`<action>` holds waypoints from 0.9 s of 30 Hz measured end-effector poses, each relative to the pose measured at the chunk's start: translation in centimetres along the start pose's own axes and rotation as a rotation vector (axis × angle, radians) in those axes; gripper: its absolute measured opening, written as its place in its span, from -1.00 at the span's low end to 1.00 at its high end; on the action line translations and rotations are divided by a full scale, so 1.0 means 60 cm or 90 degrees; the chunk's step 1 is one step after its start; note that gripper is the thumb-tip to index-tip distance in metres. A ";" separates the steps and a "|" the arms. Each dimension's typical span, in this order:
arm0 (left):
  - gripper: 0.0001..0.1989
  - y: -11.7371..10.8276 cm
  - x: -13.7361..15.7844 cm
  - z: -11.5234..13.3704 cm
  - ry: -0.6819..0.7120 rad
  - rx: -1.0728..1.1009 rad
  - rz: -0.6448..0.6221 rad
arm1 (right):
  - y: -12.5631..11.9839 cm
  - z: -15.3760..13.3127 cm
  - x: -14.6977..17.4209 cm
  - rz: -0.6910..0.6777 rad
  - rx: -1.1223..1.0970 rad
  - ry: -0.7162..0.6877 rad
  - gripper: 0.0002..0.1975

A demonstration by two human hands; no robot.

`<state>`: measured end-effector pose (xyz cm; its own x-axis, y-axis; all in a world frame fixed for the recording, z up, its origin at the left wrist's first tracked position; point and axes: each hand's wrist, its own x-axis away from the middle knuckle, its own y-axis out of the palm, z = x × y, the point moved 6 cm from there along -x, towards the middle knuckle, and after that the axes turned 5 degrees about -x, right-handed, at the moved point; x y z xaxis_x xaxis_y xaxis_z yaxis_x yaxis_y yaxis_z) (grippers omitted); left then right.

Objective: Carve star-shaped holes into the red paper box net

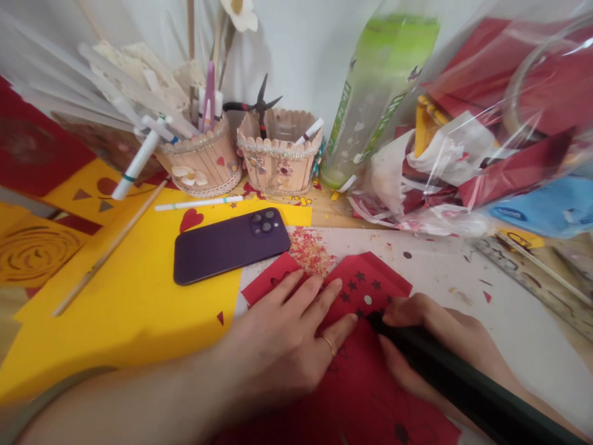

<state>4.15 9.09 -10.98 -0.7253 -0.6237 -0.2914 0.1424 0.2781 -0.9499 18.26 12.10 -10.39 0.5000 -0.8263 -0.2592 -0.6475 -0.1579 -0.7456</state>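
Note:
My left hand (296, 334), with a ring on one finger, lies with its fingers stretched out on a folded red paper (352, 358). The paper carries dark star shapes, a round whitish spot and drawn dark outlines. In my right hand (430, 334) is a long, thick black pen-like tool (445, 364). Its tip meets the paper near the stars, close to my left fingertips; I cannot make out the tip itself. Just beyond my left hand a purple phone (222, 247) rests on yellow paper (157, 296), camera side up.
Red and yellow paper crumbs (310, 247) lie on a pale sheet (491, 315). Behind stand two stick-sided pots (278, 161), one holding pliers (262, 105), and a green-topped clear container (380, 99). A plastic bag of scraps (463, 136) and a ruler (523, 278) are at right. A wooden stick (111, 247) lies left.

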 end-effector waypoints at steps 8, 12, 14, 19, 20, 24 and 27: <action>-0.66 0.001 0.000 -0.001 0.004 -0.002 0.018 | 0.002 0.002 -0.001 -0.003 -0.029 0.011 -0.83; -0.67 -0.002 -0.002 -0.001 0.024 0.002 0.018 | -0.012 0.008 -0.002 0.032 -0.058 0.070 -0.87; -0.67 -0.002 -0.003 -0.003 0.031 0.010 0.010 | -0.026 0.014 -0.003 0.054 -0.092 0.132 -0.89; -0.69 -0.003 -0.009 -0.011 0.077 0.037 0.002 | -0.050 0.007 -0.005 0.019 -0.139 0.125 -0.90; -0.69 -0.002 -0.011 -0.013 0.088 0.042 0.005 | -0.050 0.005 -0.006 0.000 -0.138 0.109 -0.89; -0.71 -0.002 -0.015 -0.023 0.125 0.053 0.017 | -0.035 0.005 -0.012 -0.046 -0.139 0.081 -0.80; -0.70 -0.002 -0.015 -0.028 0.137 0.052 0.010 | -0.020 0.006 -0.019 -0.064 -0.126 0.082 -0.86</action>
<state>3.69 10.85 -10.43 -0.8484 -0.4469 -0.2837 0.2027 0.2208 -0.9540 18.70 13.40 -9.41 0.4988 -0.8609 -0.1003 -0.7040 -0.3349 -0.6262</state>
